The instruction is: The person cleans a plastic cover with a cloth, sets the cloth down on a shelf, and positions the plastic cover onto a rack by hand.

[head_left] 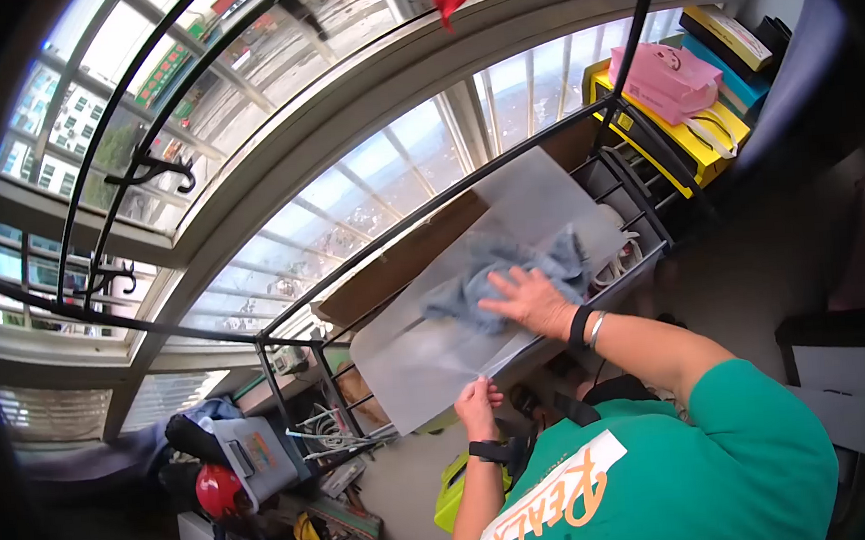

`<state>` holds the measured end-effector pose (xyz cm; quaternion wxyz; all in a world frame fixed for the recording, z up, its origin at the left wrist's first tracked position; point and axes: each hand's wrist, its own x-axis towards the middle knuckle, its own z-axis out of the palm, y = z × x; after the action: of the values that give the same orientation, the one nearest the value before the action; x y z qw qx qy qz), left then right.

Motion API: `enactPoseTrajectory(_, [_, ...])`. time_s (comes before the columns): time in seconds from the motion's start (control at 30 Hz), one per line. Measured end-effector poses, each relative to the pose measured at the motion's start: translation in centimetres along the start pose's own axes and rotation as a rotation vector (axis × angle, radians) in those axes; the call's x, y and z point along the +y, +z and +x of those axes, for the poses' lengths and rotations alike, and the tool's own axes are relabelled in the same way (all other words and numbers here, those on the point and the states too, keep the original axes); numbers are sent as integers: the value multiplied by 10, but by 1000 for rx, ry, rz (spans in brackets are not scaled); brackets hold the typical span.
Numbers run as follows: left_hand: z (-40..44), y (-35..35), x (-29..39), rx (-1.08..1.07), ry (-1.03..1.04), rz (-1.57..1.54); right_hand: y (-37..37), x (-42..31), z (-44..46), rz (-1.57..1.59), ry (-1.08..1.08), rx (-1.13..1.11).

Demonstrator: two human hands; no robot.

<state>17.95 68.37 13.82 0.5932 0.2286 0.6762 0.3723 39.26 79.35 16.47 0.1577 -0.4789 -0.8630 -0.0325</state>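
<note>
A translucent plastic sheet [399, 358] lies across the top of a black metal rack. On it rests a crumpled blue-grey cloth [557, 261]. My right hand [530, 303] presses on the cloth from above, palm down and fingers spread. Lower down, my left hand [475, 407] is closed at the near edge of the sheet, with the edge pinched between thumb and fingers. Part of the cloth is hidden under my right hand.
The rack's black frame [267, 342] runs along a barred window. A pink bag [670, 81] sits on a yellow box [715, 155] at the upper right. On the floor at lower left are a grey plastic bin [255, 453], a red helmet [217, 491] and tools.
</note>
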Motion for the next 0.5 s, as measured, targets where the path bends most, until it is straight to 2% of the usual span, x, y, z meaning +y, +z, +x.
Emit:
enactPoseTrajectory(0.1, [-1, 4, -2, 10, -29, -23, -15, 77, -5, -207, 273, -3])
enactPoseTrajectory(0.23, [-1, 4, -11, -43, -55, -27, -55, 179, -41, -535, 729, -143])
enactPoseTrajectory(0.3, [-1, 6, -11, -71, -58, -15, -73, 201, -64, -492, 866, 0])
enactPoseTrajectory(0.37, [1, 10, -9, -121, -70, -14, -102, 178, -63, -325, 799, 241])
enactPoseTrajectory(0.4, [1, 12, -6, -137, -74, -13, -118, 149, -56, -277, 832, 220])
enactPoseTrajectory(0.5, [7, 18, 3, -159, -59, -16, -135, 76, -40, -209, 519, 347])
